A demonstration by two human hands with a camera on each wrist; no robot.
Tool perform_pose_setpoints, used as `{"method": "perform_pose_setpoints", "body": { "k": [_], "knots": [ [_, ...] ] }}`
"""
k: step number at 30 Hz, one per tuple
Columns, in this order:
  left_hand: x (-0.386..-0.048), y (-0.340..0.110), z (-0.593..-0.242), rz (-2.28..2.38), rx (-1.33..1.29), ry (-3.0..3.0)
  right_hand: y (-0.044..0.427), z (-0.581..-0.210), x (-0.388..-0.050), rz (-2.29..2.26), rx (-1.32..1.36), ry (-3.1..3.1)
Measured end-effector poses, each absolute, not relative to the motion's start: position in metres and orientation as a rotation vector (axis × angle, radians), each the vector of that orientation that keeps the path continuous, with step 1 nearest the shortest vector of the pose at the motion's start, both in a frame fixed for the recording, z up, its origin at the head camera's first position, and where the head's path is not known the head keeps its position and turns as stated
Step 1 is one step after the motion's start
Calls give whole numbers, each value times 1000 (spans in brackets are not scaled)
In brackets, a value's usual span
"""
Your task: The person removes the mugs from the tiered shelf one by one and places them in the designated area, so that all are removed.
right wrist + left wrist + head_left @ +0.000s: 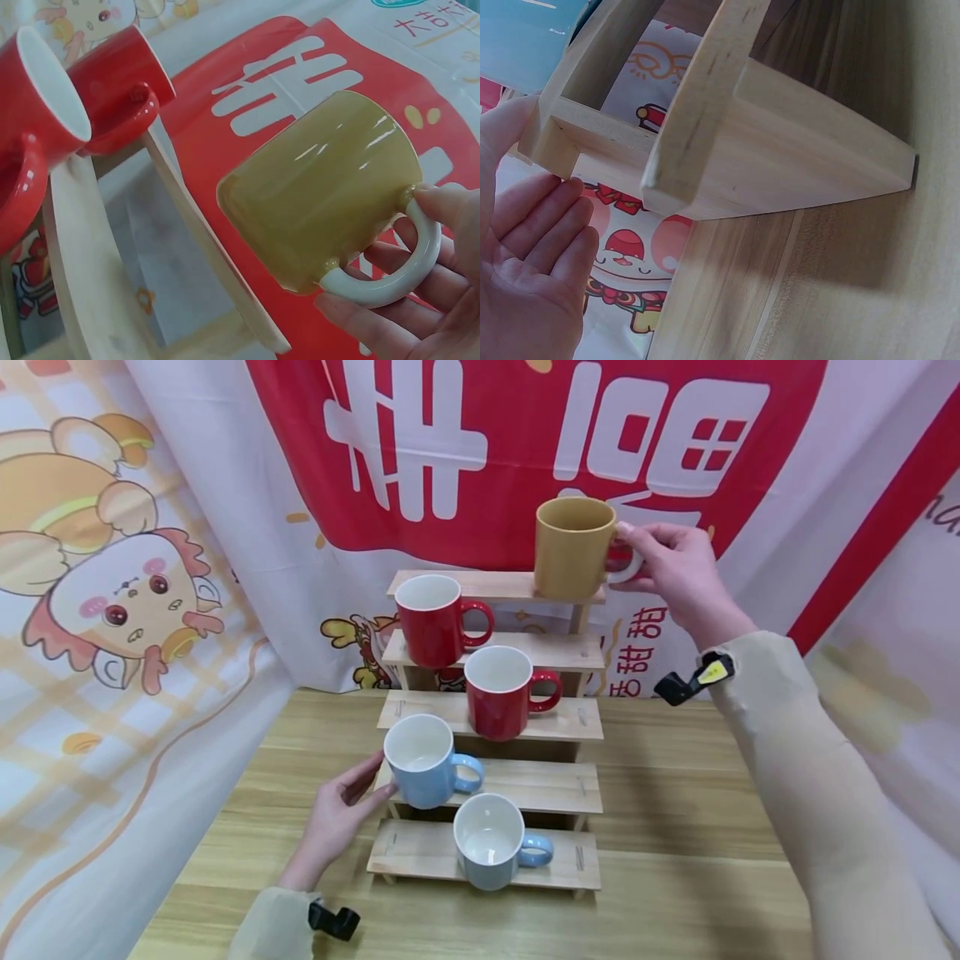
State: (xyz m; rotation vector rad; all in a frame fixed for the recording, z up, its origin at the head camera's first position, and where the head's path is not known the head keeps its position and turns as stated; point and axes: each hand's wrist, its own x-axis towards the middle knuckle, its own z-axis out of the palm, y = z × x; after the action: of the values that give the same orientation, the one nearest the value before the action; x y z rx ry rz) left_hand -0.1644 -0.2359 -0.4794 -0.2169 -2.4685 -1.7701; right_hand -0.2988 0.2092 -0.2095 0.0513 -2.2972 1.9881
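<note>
My right hand (678,568) pinches the white handle of a mustard-yellow mug (572,550) at the right end of the top step of a wooden stepped rack (480,583). In the right wrist view the yellow mug (326,191) is tilted in the frame, fingers around its handle; whether its base touches the step I cannot tell. My left hand (337,814) touches the left end of the second-lowest step, beside a light blue mug (427,777). In the left wrist view that hand (536,247) has its fingers extended against the rack's edge (607,135).
Lower on the rack stand two red mugs (432,627) (498,702), one per step, and another light blue mug (491,852) on the lowest step. The rack stands on a wood-grain table (675,827). Printed cloth (225,460) hangs behind and at both sides.
</note>
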Motion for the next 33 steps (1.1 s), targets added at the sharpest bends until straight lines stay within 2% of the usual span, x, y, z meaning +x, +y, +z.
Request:
{"method": "perform_pose_setpoints", "body": {
  "k": [22,33],
  "knots": [
    [-167,-237,-482,-1753,-214,-2473,291,-211,-259,2110,-95,-2103],
    [-167,-237,-482,-1747,-208,-2482,321,-232,-241,2163,-150,-2072]
  ]
}}
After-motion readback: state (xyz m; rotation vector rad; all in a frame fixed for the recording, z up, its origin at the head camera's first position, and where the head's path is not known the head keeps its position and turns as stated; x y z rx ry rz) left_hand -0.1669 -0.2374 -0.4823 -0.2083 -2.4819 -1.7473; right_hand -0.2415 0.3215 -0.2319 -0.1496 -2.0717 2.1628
